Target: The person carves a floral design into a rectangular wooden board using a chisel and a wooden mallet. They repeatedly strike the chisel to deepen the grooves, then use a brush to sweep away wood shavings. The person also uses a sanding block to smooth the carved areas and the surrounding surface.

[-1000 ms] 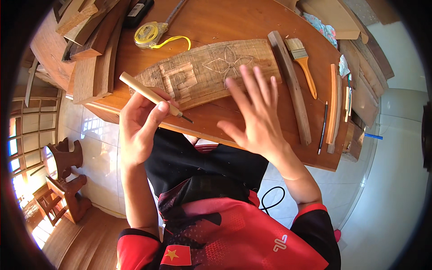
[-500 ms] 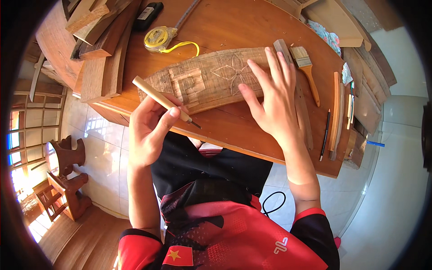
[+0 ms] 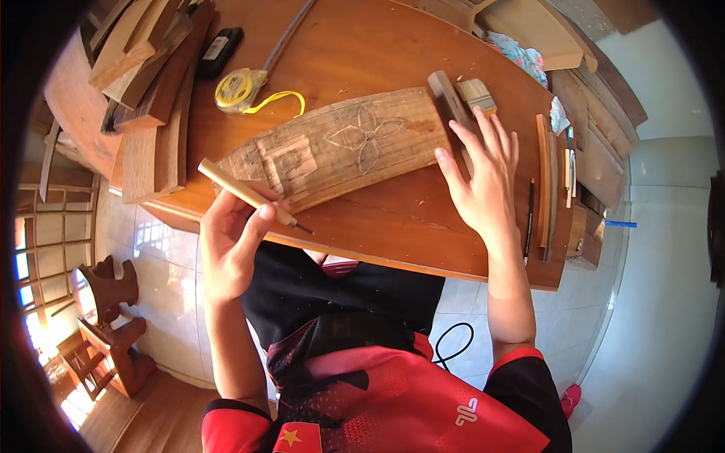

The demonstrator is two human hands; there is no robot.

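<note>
My left hand [image 3: 229, 257] pinches a carving chisel [image 3: 236, 185] by its pale wooden handle; the thin dark tip points right and down, toward the table's near edge. Just beyond lies a wooden board [image 3: 415, 128] with a curved far edge, carved with a square pattern at its left and a four-petalled flower near the middle. My right hand [image 3: 487, 192] is open, fingers spread, past the board's right end. It hovers above or rests on a dark wooden bar [image 3: 445, 94], partly covering it. A flat paintbrush [image 3: 474, 94] lies at its fingertips, its handle mostly hidden.
A yellow tape measure [image 3: 236, 90] and a small black device [image 3: 220, 53] lie far left on the brown table [image 3: 362, 45], beside stacked planks [image 3: 155, 162]. Along the right edge are a dark pencil [image 3: 529, 223], wooden strips [image 3: 543, 181] and a crumpled cloth [image 3: 517, 57].
My right hand has come off the carved board and moved right, over the bar and toward the paintbrush. My left hand still holds the chisel. The whole view has shifted slightly.
</note>
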